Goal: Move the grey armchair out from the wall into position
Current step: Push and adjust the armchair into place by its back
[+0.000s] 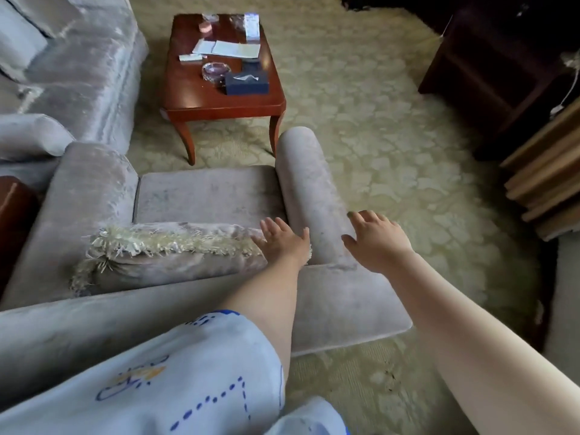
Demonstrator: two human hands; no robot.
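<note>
Far left edge: corner of a dark red-brown wooden piece (pixel 14 215), cut off by the frame. I cannot tell what it is. Above it a grey velvet sofa (pixel 81 73) fills the upper left corner.

Grey armchair (pixel 207 196): I look down on it from behind. It stands on the patterned carpet (pixel 392 136), left of centre. The top of its backrest runs across the lower part of my view, and the seat opens away from me. Its left arm sits just beside the sofa's arm. A fringed cushion (pixel 175 249) lies along the seat against the backrest.

Foreground, lower left: a light blue sleeve (pixel 172 372) with a dark blue dotted print.

Coffee table (pixel 226 98): reddish wood with curved legs, just beyond the seat's front edge. On it are white papers (pixel 235 48), a glass ashtray (pixel 216 72) and a dark blue tissue box (pixel 248 83) just beside the ashtray. The small items at the far end are too blurred to name.

Left hand (pixel 284 238): palm down, fingers straight and spread, gripping nothing. It is over the right end of the cushion, where the backrest meets the right armrest (pixel 307 183). I cannot tell whether it touches or hovers.

Right hand (pixel 376 243): palm down, fingers spread and loosely bent, holding nothing. It is at the rear outer side of the right armrest, with the thumb over the armrest's top. Contact is unclear from here.

Far right: a dark wooden cabinet (pixel 489 73) in the upper corner. Below it are tan ridged folds (pixel 546 183), curtain or panels, I cannot tell which.
</note>
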